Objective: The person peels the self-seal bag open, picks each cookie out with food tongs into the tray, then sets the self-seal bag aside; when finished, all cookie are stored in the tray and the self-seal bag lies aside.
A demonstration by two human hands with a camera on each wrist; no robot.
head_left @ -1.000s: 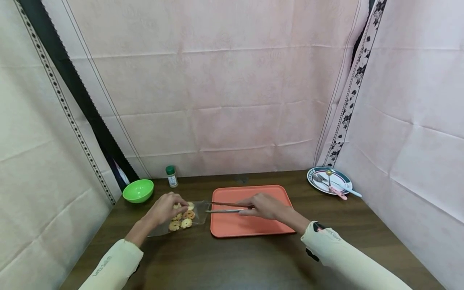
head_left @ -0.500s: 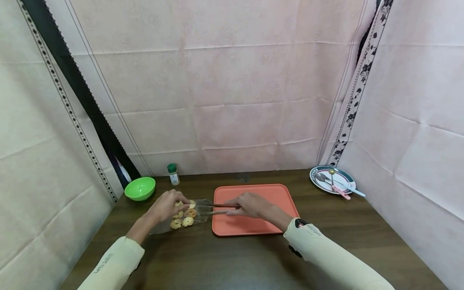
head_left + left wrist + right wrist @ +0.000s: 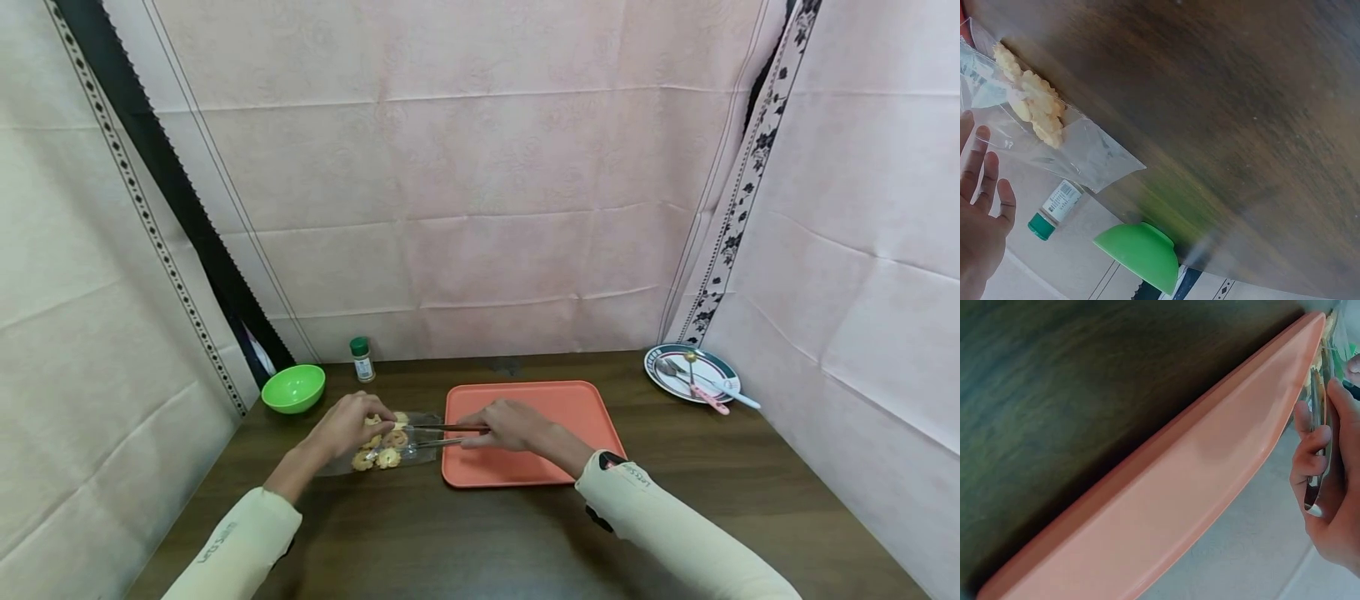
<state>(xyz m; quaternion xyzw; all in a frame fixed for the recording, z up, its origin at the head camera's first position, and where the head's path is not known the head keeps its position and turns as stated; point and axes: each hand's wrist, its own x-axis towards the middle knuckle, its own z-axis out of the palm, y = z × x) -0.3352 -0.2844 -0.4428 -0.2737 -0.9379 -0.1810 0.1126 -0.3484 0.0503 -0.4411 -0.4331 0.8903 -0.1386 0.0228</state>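
Keep the right hand (image 3: pixel 507 426), whose fingers (image 3: pixel 1310 440) are curled round the metal tongs (image 3: pixel 438 434), level and low so the narrowly parted tips enter the bag mouth at 9 o'clock of the orange tray (image 3: pixel 577 400) and close on a single cookie. The left hand (image 3: pixel 347 425) rests on the clear bag of cookies (image 3: pixel 382 446) with relaxed, nearly straight fingers and should pin it flat to the worktop (image 3: pixel 480 542). The bag is thin transparent film holding pale, ridged round cookies, lying at 5 o'clock of the green bowl (image 3: pixel 293 388).
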